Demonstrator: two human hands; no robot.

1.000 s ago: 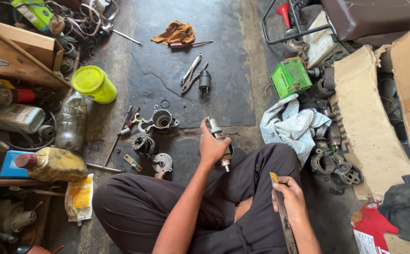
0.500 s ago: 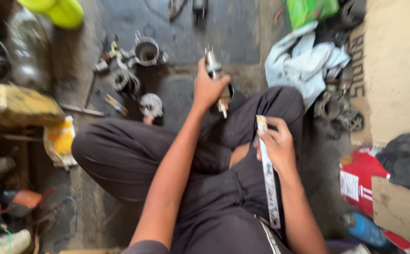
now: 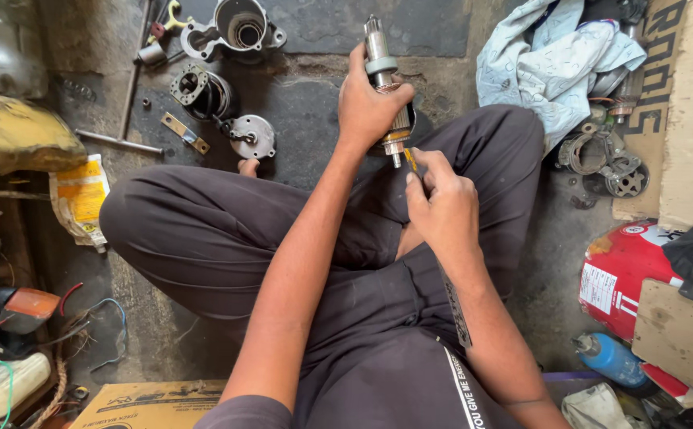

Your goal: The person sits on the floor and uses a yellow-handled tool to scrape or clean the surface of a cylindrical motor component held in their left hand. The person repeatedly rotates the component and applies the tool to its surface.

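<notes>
- Hands meet over the lap of a person sitting cross-legged on a grimy concrete floor [image 3: 315,135].
- Left hand [image 3: 369,107] is clenched around a motor armature [image 3: 385,79], holding it nearly upright above the right knee; its steel shaft and a pale green collar stick out above the fist, and a short shaft end shows below it.
- Right hand [image 3: 440,205] grips a long flat file [image 3: 451,306] with a yellowish tip; the fingers are closed on its upper part and the blade runs back along the forearm.
- File tip sits at the armature's lower end, seemingly touching it, though the contact is too small to be sure.
- Beyond the left knee lie a round metal end cover [image 3: 253,137], a dark cylindrical motor housing [image 3: 200,89] and an open metal casing [image 3: 239,28], close together.
- A crumpled pale cloth [image 3: 553,59] lies beyond the right knee, with rusty metal rings [image 3: 605,163] beside it.
- A red cylinder [image 3: 629,274] lies at the far right.
</notes>
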